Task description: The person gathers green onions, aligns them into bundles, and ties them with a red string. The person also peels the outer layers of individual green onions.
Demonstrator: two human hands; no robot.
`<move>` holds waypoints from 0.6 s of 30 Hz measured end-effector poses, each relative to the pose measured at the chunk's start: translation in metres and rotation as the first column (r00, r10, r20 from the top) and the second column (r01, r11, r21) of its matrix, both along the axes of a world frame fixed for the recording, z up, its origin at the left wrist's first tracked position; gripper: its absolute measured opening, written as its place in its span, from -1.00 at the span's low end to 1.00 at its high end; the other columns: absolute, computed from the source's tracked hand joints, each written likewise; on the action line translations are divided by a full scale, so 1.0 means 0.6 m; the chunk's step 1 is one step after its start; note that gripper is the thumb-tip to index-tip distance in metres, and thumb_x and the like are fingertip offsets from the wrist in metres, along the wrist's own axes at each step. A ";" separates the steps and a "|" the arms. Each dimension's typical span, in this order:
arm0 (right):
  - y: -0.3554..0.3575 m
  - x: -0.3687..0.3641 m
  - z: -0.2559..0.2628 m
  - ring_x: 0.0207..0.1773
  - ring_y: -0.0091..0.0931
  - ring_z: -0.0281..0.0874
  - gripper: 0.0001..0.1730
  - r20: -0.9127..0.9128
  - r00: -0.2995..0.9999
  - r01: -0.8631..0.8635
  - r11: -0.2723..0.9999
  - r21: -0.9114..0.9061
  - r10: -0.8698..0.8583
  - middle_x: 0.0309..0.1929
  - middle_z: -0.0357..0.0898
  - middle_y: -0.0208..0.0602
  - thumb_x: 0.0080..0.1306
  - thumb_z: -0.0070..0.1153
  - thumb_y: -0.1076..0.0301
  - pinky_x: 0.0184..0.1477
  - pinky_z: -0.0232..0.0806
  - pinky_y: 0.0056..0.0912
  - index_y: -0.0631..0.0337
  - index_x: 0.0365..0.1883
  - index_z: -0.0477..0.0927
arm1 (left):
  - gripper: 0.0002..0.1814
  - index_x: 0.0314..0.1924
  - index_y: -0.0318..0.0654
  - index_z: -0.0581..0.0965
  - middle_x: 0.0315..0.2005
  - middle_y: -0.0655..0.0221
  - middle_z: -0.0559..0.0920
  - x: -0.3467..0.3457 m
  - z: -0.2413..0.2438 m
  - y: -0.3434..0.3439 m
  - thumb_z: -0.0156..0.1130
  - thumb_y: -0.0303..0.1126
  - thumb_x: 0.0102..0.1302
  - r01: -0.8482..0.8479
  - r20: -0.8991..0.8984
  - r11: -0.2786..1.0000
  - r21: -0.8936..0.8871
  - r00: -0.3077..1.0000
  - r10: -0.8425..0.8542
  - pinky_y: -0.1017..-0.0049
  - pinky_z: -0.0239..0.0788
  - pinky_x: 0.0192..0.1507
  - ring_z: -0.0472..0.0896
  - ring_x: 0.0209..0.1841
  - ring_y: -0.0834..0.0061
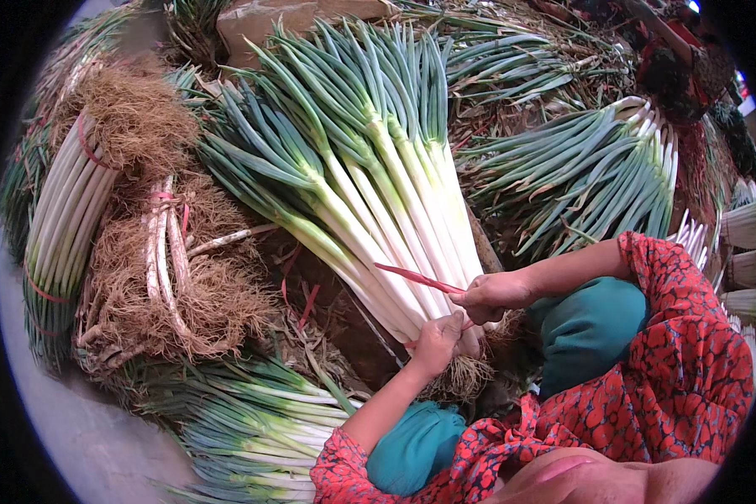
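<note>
A large bunch of Welsh onions point(409, 208) lies before me, green leaves pointing away and root ends towards me. A red plastic strip point(419, 277) crosses the white stalks near their root end. My right hand point(494, 296) pinches the strip, and one end sticks out to the left past the fingers. Close beside it, my left hand point(438, 343) is closed on the strip low on the bunch, against the stalks. A short piece of the strip shows between the hands. Brown roots point(460, 378) hang below my left hand. How the strip runs behind the stalks is hidden.
On the left, a tied onion bundle point(69, 220) rests by a heap of rooty stalks point(170, 271). Loose onions lie at lower left point(264, 428) and right point(579, 170). Loose red strips point(309, 305) lie left of the bunch. Another person point(680, 63) is partly visible at upper right.
</note>
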State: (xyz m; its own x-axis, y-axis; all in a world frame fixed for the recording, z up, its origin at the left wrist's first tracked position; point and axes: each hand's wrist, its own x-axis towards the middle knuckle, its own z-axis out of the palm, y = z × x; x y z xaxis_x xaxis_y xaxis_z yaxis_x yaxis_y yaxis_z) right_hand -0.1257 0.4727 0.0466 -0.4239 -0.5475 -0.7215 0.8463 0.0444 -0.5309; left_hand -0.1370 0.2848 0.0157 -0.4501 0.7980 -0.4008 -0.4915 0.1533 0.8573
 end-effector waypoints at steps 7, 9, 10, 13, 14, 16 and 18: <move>0.004 -0.007 -0.009 -0.67 -0.67 -0.20 -0.44 0.007 0.999 -0.046 0.999 -0.028 0.046 -0.73 -0.08 -0.64 0.39 -0.34 -0.06 -0.61 -0.20 -0.55 0.01 -0.77 0.14 | -0.45 -0.60 -0.23 0.37 -0.71 0.52 0.36 -0.002 -0.042 -0.017 -0.13 0.09 0.33 -0.067 -0.070 0.998 -0.014 0.995 0.066 0.64 0.10 -0.64 0.32 -0.68 0.69; 0.001 -0.008 -0.005 -0.67 -0.66 -0.21 -0.45 0.027 0.999 -0.036 0.999 0.015 0.035 -0.73 -0.09 -0.64 0.40 -0.34 -0.04 -0.61 -0.21 -0.55 0.01 -0.77 0.14 | -0.45 -0.60 -0.22 0.37 -0.72 0.51 0.35 -0.008 -0.019 -0.015 -0.13 0.10 0.32 -0.058 0.023 0.998 -0.001 0.998 0.058 0.64 0.10 -0.65 0.33 -0.69 0.66; 0.004 -0.014 -0.005 -0.67 -0.66 -0.22 -0.45 0.020 0.999 -0.028 1.000 -0.012 0.029 -0.73 -0.09 -0.64 0.40 -0.34 -0.04 -0.61 -0.21 -0.55 0.00 -0.77 0.14 | -0.45 -0.60 -0.21 0.37 -0.73 0.50 0.34 -0.013 -0.012 -0.013 -0.13 0.10 0.32 -0.055 0.070 0.998 0.005 0.996 0.055 0.65 0.10 -0.65 0.34 -0.70 0.65; 0.005 -0.014 -0.019 -0.67 -0.66 -0.22 -0.45 0.029 0.999 -0.029 0.996 -0.083 0.031 -0.73 -0.09 -0.64 0.40 -0.33 -0.04 -0.61 -0.21 -0.55 -0.01 -0.77 0.13 | -0.49 -0.50 -0.22 0.45 -0.67 0.54 0.36 -0.009 -0.061 -0.037 -0.13 0.09 0.32 -0.038 0.230 0.999 -0.013 0.972 0.040 0.67 0.12 -0.59 0.30 -0.62 0.70; 0.005 -0.014 -0.018 -0.67 -0.66 -0.22 -0.45 0.035 0.999 -0.026 0.996 -0.080 0.029 -0.73 -0.09 -0.64 0.39 -0.33 -0.04 -0.61 -0.21 -0.55 -0.01 -0.77 0.13 | -0.49 -0.45 -0.23 0.49 -0.63 0.56 0.38 -0.018 -0.065 -0.041 -0.12 0.08 0.33 -0.027 0.285 0.999 0.043 0.958 0.014 0.68 0.14 -0.57 0.29 -0.59 0.73; 0.003 -0.018 -0.018 -0.67 -0.66 -0.22 -0.45 0.048 0.998 -0.023 0.997 -0.075 0.027 -0.73 -0.09 -0.64 0.39 -0.33 -0.05 -0.61 -0.21 -0.54 -0.01 -0.77 0.13 | -0.52 -0.43 -0.23 0.49 -0.61 0.55 0.41 -0.027 -0.058 -0.048 -0.10 0.06 0.32 -0.014 0.250 0.999 -0.034 0.968 0.022 0.67 0.15 -0.56 0.32 -0.56 0.73; 0.002 -0.034 -0.003 -0.66 -0.67 -0.16 -0.44 0.048 0.995 -0.090 0.996 0.027 0.089 -0.73 -0.06 -0.64 0.37 -0.31 -0.10 -0.62 -0.15 -0.55 -0.02 -0.76 0.17 | -0.54 -0.42 -0.22 0.49 -0.59 0.53 0.45 -0.029 -0.037 -0.048 -0.08 0.04 0.32 0.004 0.262 0.994 -0.109 0.965 0.025 0.66 0.17 -0.55 0.34 -0.54 0.73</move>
